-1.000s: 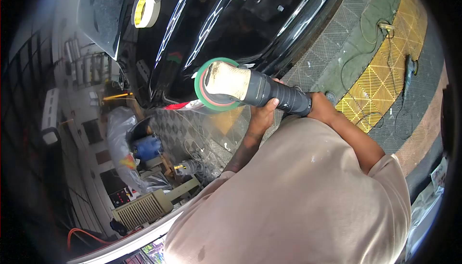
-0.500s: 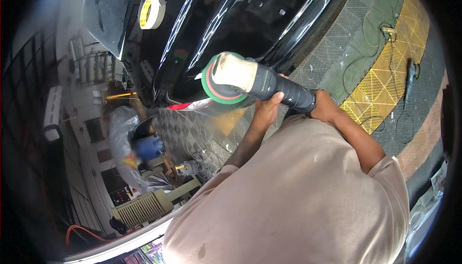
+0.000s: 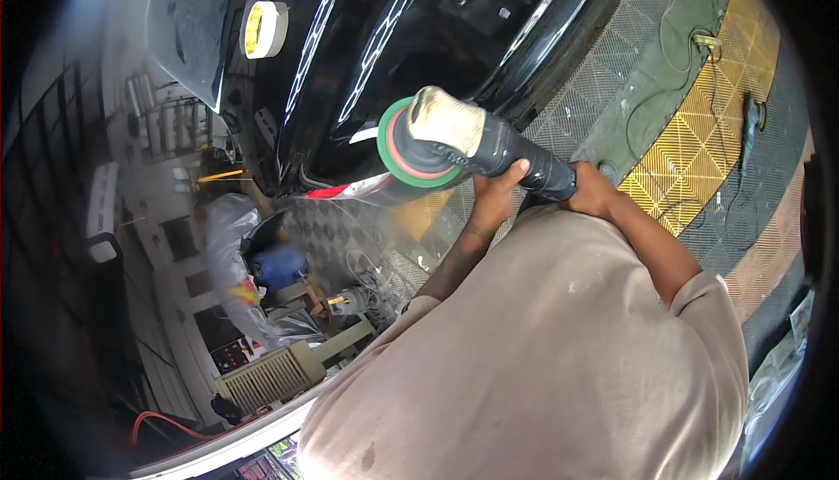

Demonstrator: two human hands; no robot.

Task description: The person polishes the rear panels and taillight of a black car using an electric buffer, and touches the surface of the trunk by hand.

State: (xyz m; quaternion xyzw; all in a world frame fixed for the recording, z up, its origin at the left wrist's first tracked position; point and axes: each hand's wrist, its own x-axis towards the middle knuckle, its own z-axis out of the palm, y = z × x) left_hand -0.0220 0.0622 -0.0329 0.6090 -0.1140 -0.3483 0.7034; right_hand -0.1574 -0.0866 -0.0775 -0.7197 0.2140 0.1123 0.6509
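Note:
A polisher (image 3: 502, 149) with a black body and a cream-coloured cover over its head is held in both my hands. My left hand (image 3: 498, 190) wraps its body from below, thumb up along the near side. Around the rear end of the grip, close to my shirt, my right hand (image 3: 594, 190) is closed. The round green pad (image 3: 389, 143), with a reddish layer behind it, overlaps the glossy black car panel (image 3: 419, 65) in this view. Below the pad, a red and clear tail light (image 3: 345, 190) shows at the panel's edge.
A roll of masking tape (image 3: 266, 30) rests on the car's dark surface. Green cloth (image 3: 638, 100) and a cable lie over grey and yellow floor tiles (image 3: 682, 165). At lower left are a plastic-wrapped object (image 3: 229, 244), a blue container (image 3: 280, 267) and a beige slatted unit (image 3: 271, 381).
The polisher's head has shifted slightly to the right in view, with both hands still on the tool. The surroundings have shifted a little with the camera.

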